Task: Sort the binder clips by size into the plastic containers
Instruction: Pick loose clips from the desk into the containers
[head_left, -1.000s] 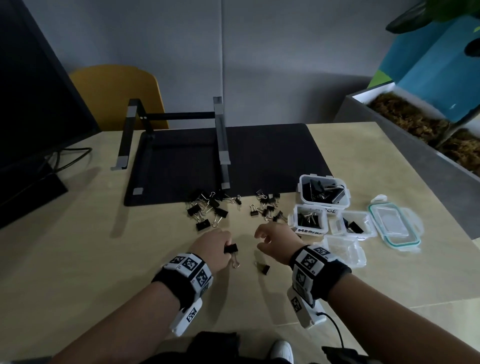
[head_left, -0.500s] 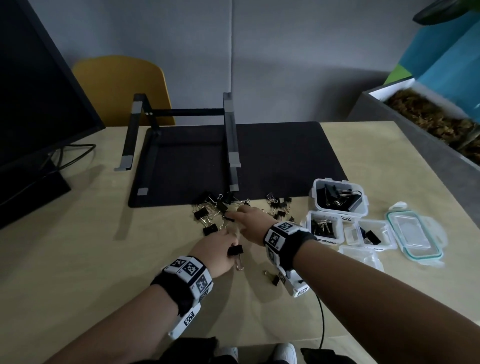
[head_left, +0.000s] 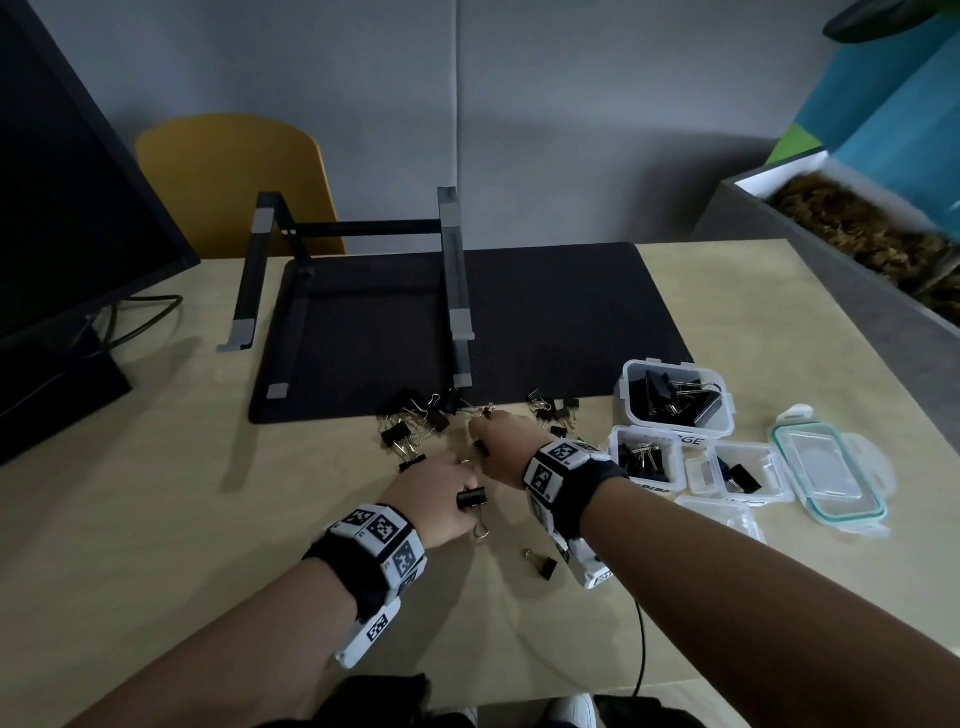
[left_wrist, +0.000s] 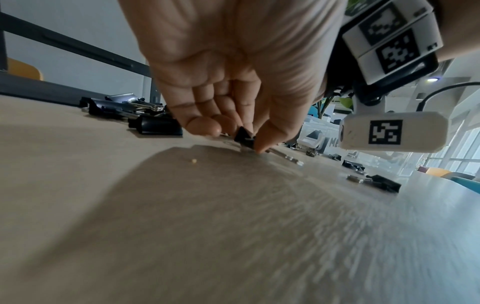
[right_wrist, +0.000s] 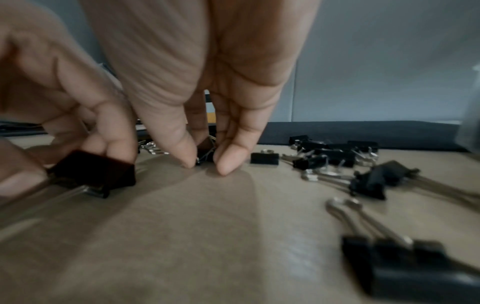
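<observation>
Right hand (head_left: 501, 439): moved from near us to the clip pile (head_left: 415, 421), we pinch 1 small clip (right_wrist: 205, 157); left hand (head_left: 434, 493) grips a medium clip (head_left: 471, 500).

— What do we see at twelve o'clock on the table (head_left: 156, 519)?
— A black desk mat (head_left: 545, 322) bearing a laptop stand (head_left: 452, 270), a yellow chair (head_left: 234, 182) behind it.
— And to the sides?
— At nine o'clock we find a monitor (head_left: 67, 223); at two o'clock, a planter (head_left: 857, 234).

Table (head_left: 156, 519); clips (head_left: 410, 431), containers (head_left: 675, 410), mat (head_left: 545, 322)
</observation>
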